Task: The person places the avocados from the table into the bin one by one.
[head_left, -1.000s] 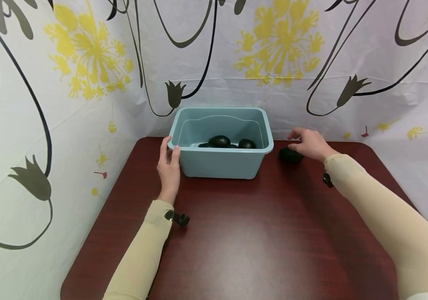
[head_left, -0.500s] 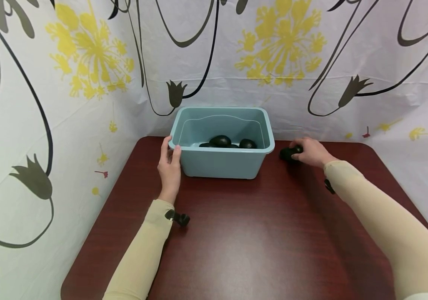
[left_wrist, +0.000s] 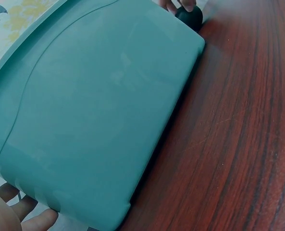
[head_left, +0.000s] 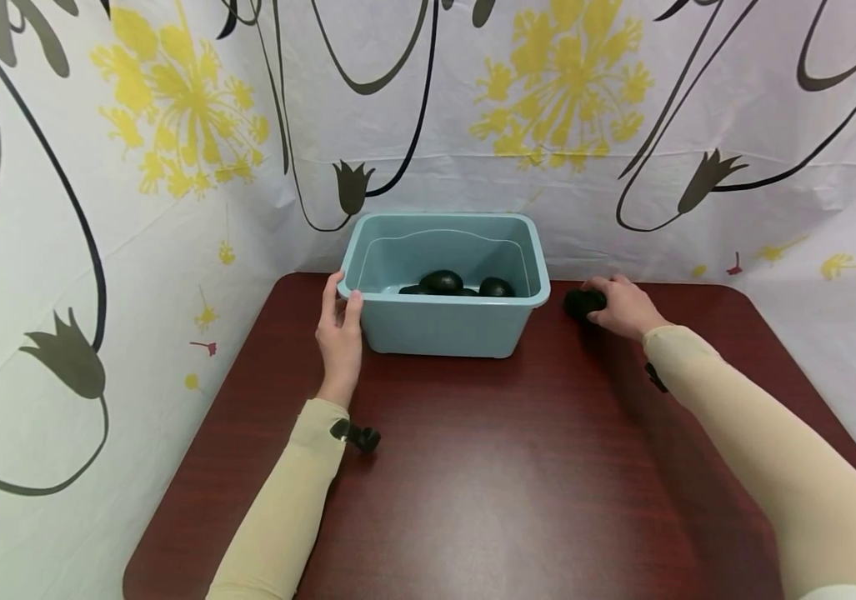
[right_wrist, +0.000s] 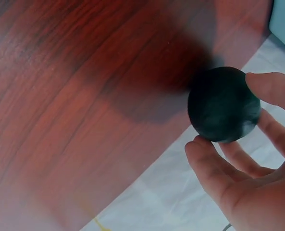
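Note:
A teal plastic bin (head_left: 446, 327) stands at the back of a dark red table (head_left: 503, 475). Dark avocados (head_left: 440, 282) lie inside it. My left hand (head_left: 339, 325) grips the bin's front left corner, thumb on the rim. The left wrist view shows the bin's wall (left_wrist: 94, 106) close up, with my left hand (left_wrist: 17, 217) at its lower corner. Just right of the bin, my right hand (head_left: 626, 307) holds another dark avocado (head_left: 583, 302). In the right wrist view, the thumb and fingers of my right hand (right_wrist: 257, 161) pinch this avocado (right_wrist: 224, 104) just above the table's back edge.
White curtains with yellow flowers and black lines (head_left: 563, 92) close in the table at the back and on both sides. A small black camera mount (head_left: 356, 436) sits on my left wrist. The bare front half of the table lies before my arms.
My right hand came down on the avocado beside the bin, closed round it and drew it slightly up and to the right. My left hand has kept its hold on the bin.

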Motion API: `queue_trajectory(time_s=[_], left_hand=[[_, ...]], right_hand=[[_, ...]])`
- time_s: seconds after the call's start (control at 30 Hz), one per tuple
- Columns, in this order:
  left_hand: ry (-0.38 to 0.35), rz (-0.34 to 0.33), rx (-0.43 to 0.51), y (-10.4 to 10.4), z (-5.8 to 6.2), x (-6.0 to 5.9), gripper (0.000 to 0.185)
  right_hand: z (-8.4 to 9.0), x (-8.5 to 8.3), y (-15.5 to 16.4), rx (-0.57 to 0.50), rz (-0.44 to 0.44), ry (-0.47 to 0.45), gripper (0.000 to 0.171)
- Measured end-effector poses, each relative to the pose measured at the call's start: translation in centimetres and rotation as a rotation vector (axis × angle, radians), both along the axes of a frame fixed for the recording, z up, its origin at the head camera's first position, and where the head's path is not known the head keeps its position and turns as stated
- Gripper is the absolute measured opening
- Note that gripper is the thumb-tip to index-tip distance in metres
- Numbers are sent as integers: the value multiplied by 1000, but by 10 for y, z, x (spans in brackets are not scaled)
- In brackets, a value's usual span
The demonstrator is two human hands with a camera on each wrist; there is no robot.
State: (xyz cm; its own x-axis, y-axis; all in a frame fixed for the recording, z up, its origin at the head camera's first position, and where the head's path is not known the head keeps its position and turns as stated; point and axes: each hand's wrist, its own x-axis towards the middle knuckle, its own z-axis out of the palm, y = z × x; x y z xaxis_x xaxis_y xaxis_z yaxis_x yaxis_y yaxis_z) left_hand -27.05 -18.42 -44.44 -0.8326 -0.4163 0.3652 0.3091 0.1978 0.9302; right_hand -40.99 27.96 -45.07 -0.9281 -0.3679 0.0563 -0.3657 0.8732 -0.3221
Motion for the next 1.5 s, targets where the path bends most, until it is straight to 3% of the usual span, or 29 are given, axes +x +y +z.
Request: queue_trajectory(time_s=[0.3, 0.93, 1.5], left_hand=[[13, -2, -2, 0, -1, 0, 48], [8, -8, 9, -1, -2, -2, 49], [2, -11, 7, -1, 0, -1, 48]], right_hand=[[-8, -1, -4, -6, -29, 34, 61], [-16, -5, -22, -54, -60, 80, 54], [-15, 4, -24, -142, -93, 29, 54]])
